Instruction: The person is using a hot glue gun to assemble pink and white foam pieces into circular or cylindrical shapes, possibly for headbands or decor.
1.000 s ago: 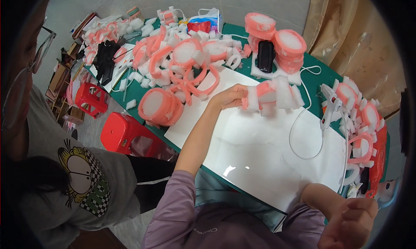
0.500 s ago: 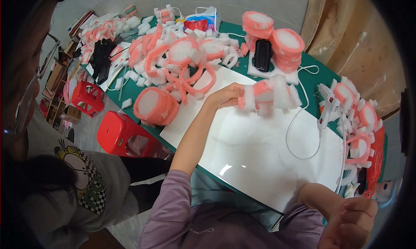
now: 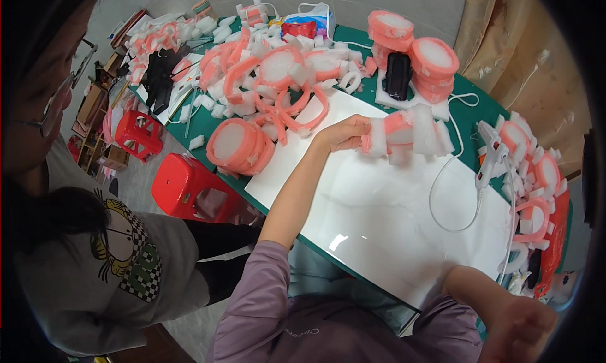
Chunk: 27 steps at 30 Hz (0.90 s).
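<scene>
My left hand (image 3: 347, 133) is closed on the left end of a pink and white foam piece (image 3: 399, 136). White foam blocks stand out on both ends of this piece, and its pink band shows between them. It is over the white board (image 3: 372, 205) on the table. My right hand (image 3: 521, 328) is off the table's near edge at the lower right, raised toward me. Its fingers look curled but are smeared by motion, so whether they hold anything is unclear.
A white glue gun (image 3: 492, 151) with a looping cable lies at the right, beside pink and white foam rings. Foam rounds (image 3: 434, 69) are stacked around a black case (image 3: 398, 76) at the back. Another foam stack (image 3: 240, 146) stands left. A person (image 3: 139, 255) and red stools (image 3: 189, 186) are at the left.
The whole view has shifted slightly, so the table sits further right in it. My left hand keeps its hold on the foam piece. My right hand has become more blurred.
</scene>
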{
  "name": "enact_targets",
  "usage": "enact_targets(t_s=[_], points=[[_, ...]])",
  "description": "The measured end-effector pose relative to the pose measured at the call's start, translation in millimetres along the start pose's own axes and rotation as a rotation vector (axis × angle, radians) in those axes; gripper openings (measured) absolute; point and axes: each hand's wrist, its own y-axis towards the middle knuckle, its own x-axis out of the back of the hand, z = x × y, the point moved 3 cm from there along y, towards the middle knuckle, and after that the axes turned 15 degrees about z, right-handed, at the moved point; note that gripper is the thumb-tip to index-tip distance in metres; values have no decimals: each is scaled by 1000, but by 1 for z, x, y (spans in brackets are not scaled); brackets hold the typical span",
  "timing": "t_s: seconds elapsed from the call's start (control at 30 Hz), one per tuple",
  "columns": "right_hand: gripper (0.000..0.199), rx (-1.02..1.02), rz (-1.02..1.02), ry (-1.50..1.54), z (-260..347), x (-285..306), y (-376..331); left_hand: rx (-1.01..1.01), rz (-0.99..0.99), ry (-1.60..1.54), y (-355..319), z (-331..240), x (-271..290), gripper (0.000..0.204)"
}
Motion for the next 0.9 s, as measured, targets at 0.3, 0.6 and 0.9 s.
enact_targets(t_s=[0.3,0.6,0.9], points=[[26,-1,-466,-84,9,21,-11,52,-49,-22,-15,14,13,55],[12,218,-634,323,0,37,-20,94,-8,40,1,-1,0,45],[17,-279,-685,473,-24,25,-18,120,-28,58,-2,-4,-8,54]])
